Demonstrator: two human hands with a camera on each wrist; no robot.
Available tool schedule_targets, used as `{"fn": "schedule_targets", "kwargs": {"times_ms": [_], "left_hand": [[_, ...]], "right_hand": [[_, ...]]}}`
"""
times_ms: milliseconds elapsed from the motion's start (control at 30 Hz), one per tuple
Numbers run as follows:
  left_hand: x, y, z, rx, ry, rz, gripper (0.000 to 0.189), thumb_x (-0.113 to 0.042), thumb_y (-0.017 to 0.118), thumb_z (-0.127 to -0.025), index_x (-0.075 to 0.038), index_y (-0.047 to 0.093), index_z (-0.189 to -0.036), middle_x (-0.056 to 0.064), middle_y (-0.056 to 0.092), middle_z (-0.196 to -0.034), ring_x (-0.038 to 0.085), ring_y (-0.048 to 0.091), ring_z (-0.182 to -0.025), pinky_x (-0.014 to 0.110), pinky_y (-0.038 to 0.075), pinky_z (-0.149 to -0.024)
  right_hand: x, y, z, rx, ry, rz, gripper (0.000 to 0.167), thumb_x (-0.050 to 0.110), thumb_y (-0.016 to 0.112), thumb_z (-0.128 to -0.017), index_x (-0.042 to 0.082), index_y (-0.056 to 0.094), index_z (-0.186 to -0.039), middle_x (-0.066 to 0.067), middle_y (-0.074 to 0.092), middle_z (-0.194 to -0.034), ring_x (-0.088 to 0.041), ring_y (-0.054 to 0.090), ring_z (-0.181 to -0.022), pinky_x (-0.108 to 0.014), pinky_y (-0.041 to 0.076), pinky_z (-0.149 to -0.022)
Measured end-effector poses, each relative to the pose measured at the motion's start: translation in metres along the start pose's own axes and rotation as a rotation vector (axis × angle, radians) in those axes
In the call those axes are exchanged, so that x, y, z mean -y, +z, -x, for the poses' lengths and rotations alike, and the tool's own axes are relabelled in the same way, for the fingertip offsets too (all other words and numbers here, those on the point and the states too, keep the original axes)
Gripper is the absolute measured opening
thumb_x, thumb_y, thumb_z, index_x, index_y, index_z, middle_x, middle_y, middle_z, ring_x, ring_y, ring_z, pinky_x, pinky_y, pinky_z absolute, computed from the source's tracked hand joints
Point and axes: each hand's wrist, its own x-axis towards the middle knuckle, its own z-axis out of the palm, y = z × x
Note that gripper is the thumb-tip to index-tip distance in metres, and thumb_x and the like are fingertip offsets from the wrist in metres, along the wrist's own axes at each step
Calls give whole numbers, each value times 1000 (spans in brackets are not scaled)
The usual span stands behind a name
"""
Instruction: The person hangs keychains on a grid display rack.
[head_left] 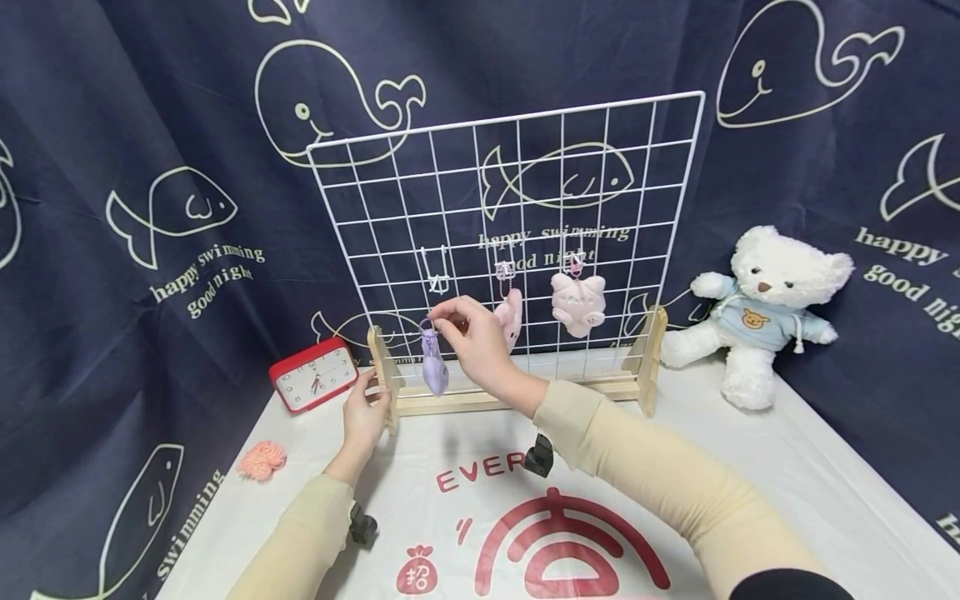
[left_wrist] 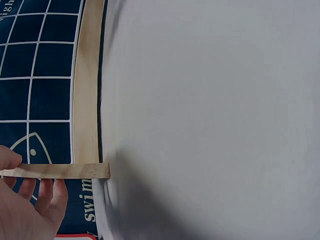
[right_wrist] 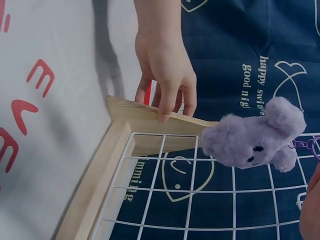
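A white wire grid panel stands upright in a wooden stand. My left hand grips the stand's left foot, thumb on one side and fingers on the other. My right hand pinches the ring and chain of a purple plush keychain, which hangs in front of the grid's lower left. An empty white hook sits on the grid just above it. Two pink plush charms hang on the grid, one partly behind my right hand, the other to its right.
A red clock leans left of the stand, with a pink knitted bit nearer me. A white teddy bear sits at the right. Two black clips lie on the white printed cloth. A dark whale-print curtain surrounds it all.
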Motion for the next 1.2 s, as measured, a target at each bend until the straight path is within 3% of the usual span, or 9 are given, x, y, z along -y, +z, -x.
{"fn": "schedule_targets", "kwargs": {"times_ms": [467, 833, 1200], "left_hand": [[-1, -1, 0, 6, -1, 1, 50, 1, 62, -92, 0, 54, -142, 26, 62, -128, 44, 64, -112, 51, 58, -95], [1, -1, 0, -3, 16, -3, 49, 1, 63, -92, -1, 55, -141, 25, 63, -127, 44, 65, -110, 51, 58, -94], [1, -1, 1, -11, 21, 20, 48, 3, 62, -91, 0, 56, -139, 25, 64, -125, 44, 66, -108, 51, 58, -93]], "right_hand": [[8, 1, -14, -74, -19, -40, 12, -8, 64, -94, -2, 71, -101, -12, 67, -100, -17, 61, -83, -20, 51, -69], [8, 0, -24, -138, -42, 7, 9, -3, 67, -95, 0, 73, -101, -10, 69, -100, -16, 62, -81, -22, 50, -66], [6, -1, -28, -176, -15, 38, 7, -1, 68, -94, 1, 74, -99, -10, 70, -98, -17, 64, -80, -18, 50, -66]]}}
